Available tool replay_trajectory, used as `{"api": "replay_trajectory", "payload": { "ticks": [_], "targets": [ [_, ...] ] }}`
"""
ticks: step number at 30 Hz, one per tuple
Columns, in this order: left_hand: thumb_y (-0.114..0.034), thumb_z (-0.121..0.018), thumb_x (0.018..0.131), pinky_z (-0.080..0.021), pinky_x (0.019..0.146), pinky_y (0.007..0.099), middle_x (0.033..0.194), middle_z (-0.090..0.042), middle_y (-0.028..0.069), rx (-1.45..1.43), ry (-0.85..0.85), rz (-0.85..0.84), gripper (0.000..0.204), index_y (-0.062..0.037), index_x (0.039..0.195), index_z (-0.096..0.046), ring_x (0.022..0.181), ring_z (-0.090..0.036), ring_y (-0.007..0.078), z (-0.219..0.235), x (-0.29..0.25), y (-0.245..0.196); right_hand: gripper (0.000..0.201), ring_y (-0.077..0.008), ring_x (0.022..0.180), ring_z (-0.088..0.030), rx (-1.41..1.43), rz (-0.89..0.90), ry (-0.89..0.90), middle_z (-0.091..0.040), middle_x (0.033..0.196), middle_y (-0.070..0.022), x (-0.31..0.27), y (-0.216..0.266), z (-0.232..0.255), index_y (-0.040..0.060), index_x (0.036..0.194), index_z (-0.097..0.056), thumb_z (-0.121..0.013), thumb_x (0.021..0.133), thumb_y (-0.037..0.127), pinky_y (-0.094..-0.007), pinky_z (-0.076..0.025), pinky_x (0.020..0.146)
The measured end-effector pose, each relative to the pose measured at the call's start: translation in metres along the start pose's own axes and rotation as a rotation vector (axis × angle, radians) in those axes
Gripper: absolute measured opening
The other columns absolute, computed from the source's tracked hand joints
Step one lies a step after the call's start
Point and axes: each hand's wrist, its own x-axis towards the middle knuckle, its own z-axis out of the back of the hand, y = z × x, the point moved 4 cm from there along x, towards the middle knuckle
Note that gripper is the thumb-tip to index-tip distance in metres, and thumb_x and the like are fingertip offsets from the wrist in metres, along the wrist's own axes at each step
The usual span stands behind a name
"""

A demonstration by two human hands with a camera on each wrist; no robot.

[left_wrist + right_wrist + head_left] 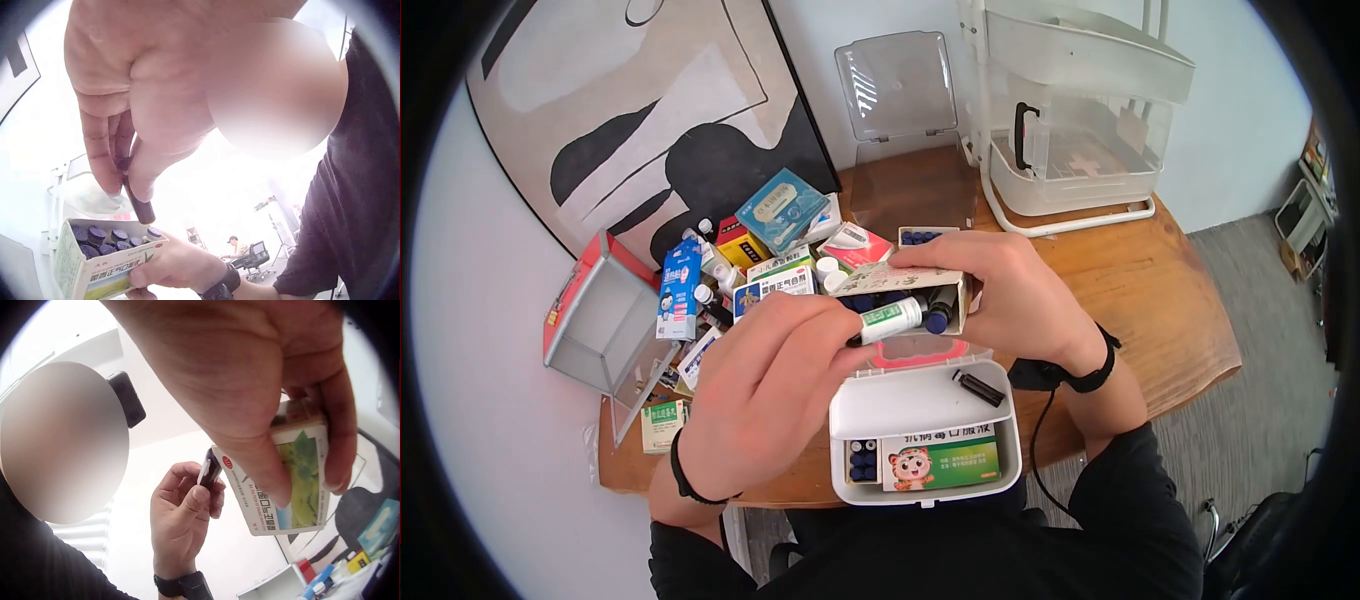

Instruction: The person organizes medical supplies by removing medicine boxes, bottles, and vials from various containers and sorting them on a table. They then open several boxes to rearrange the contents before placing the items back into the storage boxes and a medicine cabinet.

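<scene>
My left hand pinches a small vial with a white and green label, held at the open end of a carton. That carton, full of dark vials with blue caps, is gripped by my right hand. In the left wrist view the vial hangs from the fingertips just above the open carton. The right wrist view shows my right thumb and fingers around the carton. Below, a white box holds a green-and-white carton; one dark vial lies in its upper tray.
Medicine boxes and bottles, among them a teal box and a blue box, are piled at the left. A clear red-edged case stands beside them. Behind are a transparent container and a white-framed bin. A cable hangs from the right wrist.
</scene>
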Motion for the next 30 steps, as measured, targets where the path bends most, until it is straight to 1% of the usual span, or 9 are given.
{"api": "replay_trajectory", "payload": {
  "ticks": [8, 13, 16, 18, 23, 24, 25, 27, 30],
  "targets": [
    [-0.007, -0.093, 0.075, -0.056, 0.066, 0.0385, 0.094, -0.069, 0.0101, 0.12, 0.107, -0.153, 0.043, 0.0004, 0.114, -0.075, 0.079, -0.069, 0.0265, -0.023, 0.015, -0.005, 0.06, -0.0407, 0.096, -0.073, 0.027, 0.021, 0.049, -0.077, 0.106, -0.0185, 0.001, 0.003, -0.005, 0.0059, 0.129, -0.075, -0.096, 0.073, 0.01, -0.0437, -0.059, 0.08],
    [-0.011, -0.089, 0.075, -0.057, 0.067, 0.0367, 0.099, -0.069, 0.0094, 0.15, 0.067, -0.258, 0.044, 0.0016, 0.115, -0.075, 0.083, -0.07, 0.0245, -0.014, 0.013, -0.021, 0.053, -0.0414, 0.098, -0.073, 0.011, -0.02, 0.011, -0.077, 0.105, -0.0193, 0.0, 0.001, 0.001, 0.005, 0.125, -0.076, -0.091, 0.074, 0.005, -0.0446, -0.059, 0.082],
    [-0.013, -0.08, 0.075, -0.058, 0.069, 0.0353, 0.098, -0.067, 0.0083, -0.018, 0.281, -0.344, 0.045, 0.0041, 0.116, -0.074, 0.084, -0.07, 0.0228, -0.03, -0.003, -0.04, 0.049, -0.0422, 0.102, -0.074, 0.011, 0.005, -0.062, -0.078, 0.109, -0.0203, -0.001, 0.0, 0.005, 0.004, 0.123, -0.077, -0.083, 0.075, -0.001, -0.044, -0.06, 0.086],
    [-0.011, -0.072, 0.075, -0.055, 0.063, 0.0303, 0.088, -0.066, 0.0084, -0.047, 0.528, -0.432, 0.021, 0.0015, 0.092, -0.074, 0.076, -0.07, 0.0196, -0.081, -0.018, -0.047, 0.054, -0.0316, 0.104, -0.078, -0.015, -0.011, -0.027, -0.08, 0.121, -0.017, 0.001, -0.003, 0.005, 0.0049, 0.128, -0.078, -0.088, 0.075, 0.002, -0.0364, -0.062, 0.084],
    [-0.013, -0.072, 0.077, -0.058, 0.073, 0.0343, 0.094, -0.068, 0.0092, 0.096, 0.671, -0.425, 0.03, 0.0023, 0.103, -0.071, 0.085, -0.071, 0.0209, -0.148, -0.037, -0.034, 0.055, -0.0303, 0.102, -0.079, -0.033, 0.004, -0.021, -0.08, 0.123, -0.0167, -0.001, -0.004, 0.003, 0.0047, 0.129, -0.077, -0.085, 0.075, 0.0, -0.0346, -0.062, 0.08],
    [-0.013, -0.072, 0.077, -0.058, 0.073, 0.0343, 0.095, -0.068, 0.0099, 0.11, 0.695, -0.4, 0.028, 0.0018, 0.101, -0.07, 0.087, -0.071, 0.0208, -0.152, -0.037, -0.032, 0.053, -0.0358, 0.102, -0.077, -0.03, -0.002, -0.033, -0.079, 0.118, -0.0179, -0.001, -0.002, 0.004, 0.0042, 0.127, -0.077, -0.084, 0.074, 0.0, -0.0384, -0.061, 0.084],
    [-0.013, -0.072, 0.077, -0.058, 0.073, 0.0343, 0.095, -0.068, 0.0099, 0.116, 0.693, -0.397, 0.028, 0.0018, 0.101, -0.07, 0.087, -0.071, 0.0208, -0.151, -0.035, -0.032, 0.051, -0.0413, 0.102, -0.075, -0.028, -0.002, -0.043, -0.079, 0.113, -0.0192, 0.001, 0.0, 0.005, 0.0037, 0.124, -0.077, -0.083, 0.073, 0.0, -0.0422, -0.061, 0.088],
    [-0.012, -0.072, 0.078, -0.059, 0.073, 0.0348, 0.096, -0.068, 0.0083, 0.116, 0.636, -0.496, 0.029, 0.0014, 0.103, -0.07, 0.084, -0.07, 0.0221, -0.142, -0.028, -0.035, 0.051, -0.0409, 0.102, -0.075, -0.006, -0.036, -0.03, -0.079, 0.113, -0.019, 0.001, 0.001, 0.007, 0.0034, 0.124, -0.077, -0.083, 0.074, 0.0, -0.0421, -0.061, 0.087],
    [-0.013, -0.071, 0.081, -0.061, 0.074, 0.0367, 0.09, -0.067, 0.0083, 0.068, 0.476, -0.447, 0.03, 0.0005, 0.108, -0.073, 0.086, -0.071, 0.0247, -0.107, -0.024, -0.041, 0.05, -0.0402, 0.101, -0.076, 0.004, -0.079, -0.026, -0.079, 0.113, -0.019, 0.002, 0.002, 0.012, 0.0028, 0.124, -0.077, -0.084, 0.074, 0.001, -0.0417, -0.061, 0.087]
  ]
}}
